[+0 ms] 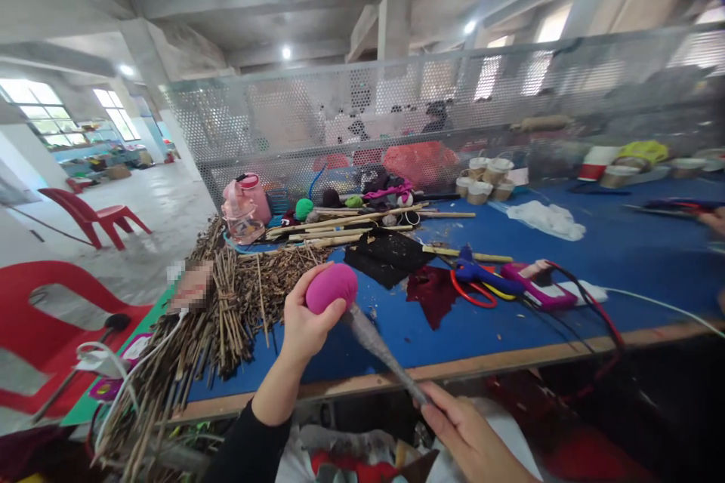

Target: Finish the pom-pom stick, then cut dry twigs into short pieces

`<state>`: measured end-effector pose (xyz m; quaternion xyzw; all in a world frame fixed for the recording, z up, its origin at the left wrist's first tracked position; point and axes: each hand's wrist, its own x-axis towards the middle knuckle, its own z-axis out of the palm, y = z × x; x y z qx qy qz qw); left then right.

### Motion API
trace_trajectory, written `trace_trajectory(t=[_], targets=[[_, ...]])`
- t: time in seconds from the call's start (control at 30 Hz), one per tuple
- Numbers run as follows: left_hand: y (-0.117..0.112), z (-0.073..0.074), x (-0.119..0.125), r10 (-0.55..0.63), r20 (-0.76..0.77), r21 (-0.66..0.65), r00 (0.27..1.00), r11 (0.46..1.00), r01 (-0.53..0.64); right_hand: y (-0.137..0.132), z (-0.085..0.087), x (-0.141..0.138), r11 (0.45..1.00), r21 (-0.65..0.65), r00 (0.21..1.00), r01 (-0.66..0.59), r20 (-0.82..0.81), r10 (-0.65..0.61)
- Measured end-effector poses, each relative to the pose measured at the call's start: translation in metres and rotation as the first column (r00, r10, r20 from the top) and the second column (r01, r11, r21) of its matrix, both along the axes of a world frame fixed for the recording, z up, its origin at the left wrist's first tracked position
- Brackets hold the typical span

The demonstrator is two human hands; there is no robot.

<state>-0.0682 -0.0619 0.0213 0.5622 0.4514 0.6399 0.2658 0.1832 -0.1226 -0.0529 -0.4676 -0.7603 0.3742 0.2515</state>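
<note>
My left hand (306, 324) is closed round a magenta ball-shaped head (331, 287) fixed on the top of a thin grey stick (379, 351). My right hand (461, 430) pinches the lower end of that stick near my lap. The stick slants down to the right over the wooden front edge of the blue-covered table (623, 256). Both hands are in front of the table, just right of a heap of dry twigs (226, 309).
On the table lie bamboo sticks (345, 223), black felt (388, 256), dark red cloth (430, 290), glue guns with cables (510, 283), scissors, a pink jug (246, 207), paper cups (484, 177) and a white bag. A perforated screen (396, 113) backs the table. Red chairs (94, 215) stand left.
</note>
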Motion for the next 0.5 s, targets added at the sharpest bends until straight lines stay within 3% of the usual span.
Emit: trace_trajectory(t=[0.1,0.23,0.37,0.5], targets=[[-0.006,0.004,0.003,-0.004,-0.057,-0.074,0.998,0.997,-0.001,0.004,0.003,-0.002,0.999,0.041,1.0,-0.007,-0.017,0.007],[-0.012,-0.007,0.009,0.118,0.028,-0.079,0.993,0.99,-0.115,0.007,-0.002,0.002,0.997,0.079,1.0,0.016,-0.004,-0.016],[-0.013,-0.02,0.011,0.071,0.056,-0.088,0.996,0.994,-0.066,0.004,-0.012,0.007,0.999,0.049,0.999,-0.007,0.036,0.006],[-0.012,-0.022,0.011,0.051,0.077,-0.096,0.996,0.994,-0.044,0.001,-0.002,0.007,0.998,-0.017,0.996,-0.057,0.069,0.058]])
